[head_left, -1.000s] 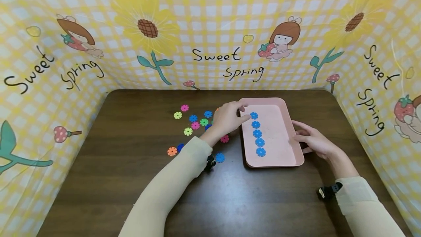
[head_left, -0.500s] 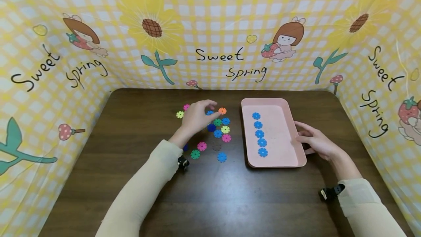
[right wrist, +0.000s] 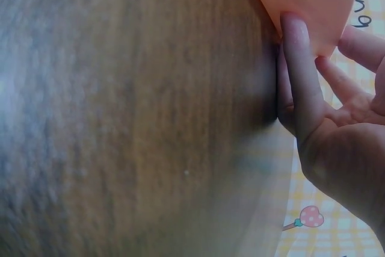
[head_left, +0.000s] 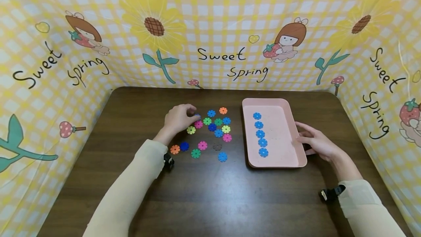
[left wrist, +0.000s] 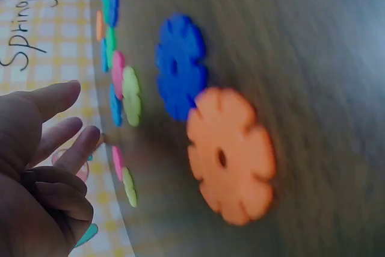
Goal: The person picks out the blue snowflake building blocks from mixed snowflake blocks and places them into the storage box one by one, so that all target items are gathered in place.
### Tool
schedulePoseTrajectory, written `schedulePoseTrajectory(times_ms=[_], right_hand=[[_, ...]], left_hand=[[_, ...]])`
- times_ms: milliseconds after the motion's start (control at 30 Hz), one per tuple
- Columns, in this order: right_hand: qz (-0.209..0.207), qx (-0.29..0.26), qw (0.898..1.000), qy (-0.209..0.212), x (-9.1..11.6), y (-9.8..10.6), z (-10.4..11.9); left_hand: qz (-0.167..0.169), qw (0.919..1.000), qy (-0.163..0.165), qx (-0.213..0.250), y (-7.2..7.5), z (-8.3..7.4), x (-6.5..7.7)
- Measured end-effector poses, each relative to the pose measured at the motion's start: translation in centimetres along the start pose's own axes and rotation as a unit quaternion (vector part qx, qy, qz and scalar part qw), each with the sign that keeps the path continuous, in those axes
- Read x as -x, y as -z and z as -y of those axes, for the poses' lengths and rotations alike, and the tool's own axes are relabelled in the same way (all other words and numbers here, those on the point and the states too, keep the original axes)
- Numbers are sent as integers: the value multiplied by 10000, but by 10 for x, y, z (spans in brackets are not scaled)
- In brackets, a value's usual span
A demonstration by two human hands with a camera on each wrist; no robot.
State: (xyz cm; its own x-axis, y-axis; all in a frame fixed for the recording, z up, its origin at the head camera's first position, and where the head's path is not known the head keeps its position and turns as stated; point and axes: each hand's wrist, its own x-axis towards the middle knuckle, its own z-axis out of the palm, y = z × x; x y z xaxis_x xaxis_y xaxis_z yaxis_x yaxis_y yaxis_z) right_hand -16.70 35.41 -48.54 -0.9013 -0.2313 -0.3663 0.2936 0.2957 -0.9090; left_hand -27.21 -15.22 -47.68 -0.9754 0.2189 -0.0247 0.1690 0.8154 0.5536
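In the head view my left hand [head_left: 177, 119] is over the left part of a group of plastic snowflake discs, thumb and index apart. A light blue disc [head_left: 197, 116] shows right at its fingertips, beside a pink one [head_left: 198, 124]. The left wrist view shows nothing between the fingers; an orange disc [left wrist: 231, 156] and a dark blue disc [left wrist: 180, 67] lie flat on the table nearer the camera. My right hand [head_left: 319, 142] rests its extended fingers against the right wall of a pink tray [head_left: 283, 131]. Inside it, several blue discs [head_left: 260, 134] form a column along the left.
More discs in green [head_left: 196, 153], yellow [head_left: 226, 129], orange [head_left: 223, 110] and blue [head_left: 222, 156] are scattered left of the tray. A dark or see-through disc [head_left: 217, 146] lies among them. Patterned cloth [head_left: 217, 32] surrounds the wooden table [head_left: 230, 200] at the back and sides.
My left hand has moved left from over the tray's left edge to the scattered discs. My right hand stays at the tray's right wall; the view has shifted slightly.
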Motion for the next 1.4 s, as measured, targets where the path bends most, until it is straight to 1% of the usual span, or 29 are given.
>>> schedulePoseTrajectory(times_ms=[167,367,733,1067,1400], right_hand=[[-7,-5,10000,-6,0,1,-1],[-11,-18,10000,-25,-1,1,-2],[-8,-14,10000,-86,0,0,-1],[9,-74,10000,-7,0,-2,0],[13,-97,10000,0,1,-3,2]], left_hand=[[246,9992,90,-309,0,6,-3],[341,9981,215,-467,-4,10,-5],[332,9981,280,-443,-7,10,-8],[467,9978,342,-338,-8,7,-12],[182,9997,126,43,-14,9,-9]])
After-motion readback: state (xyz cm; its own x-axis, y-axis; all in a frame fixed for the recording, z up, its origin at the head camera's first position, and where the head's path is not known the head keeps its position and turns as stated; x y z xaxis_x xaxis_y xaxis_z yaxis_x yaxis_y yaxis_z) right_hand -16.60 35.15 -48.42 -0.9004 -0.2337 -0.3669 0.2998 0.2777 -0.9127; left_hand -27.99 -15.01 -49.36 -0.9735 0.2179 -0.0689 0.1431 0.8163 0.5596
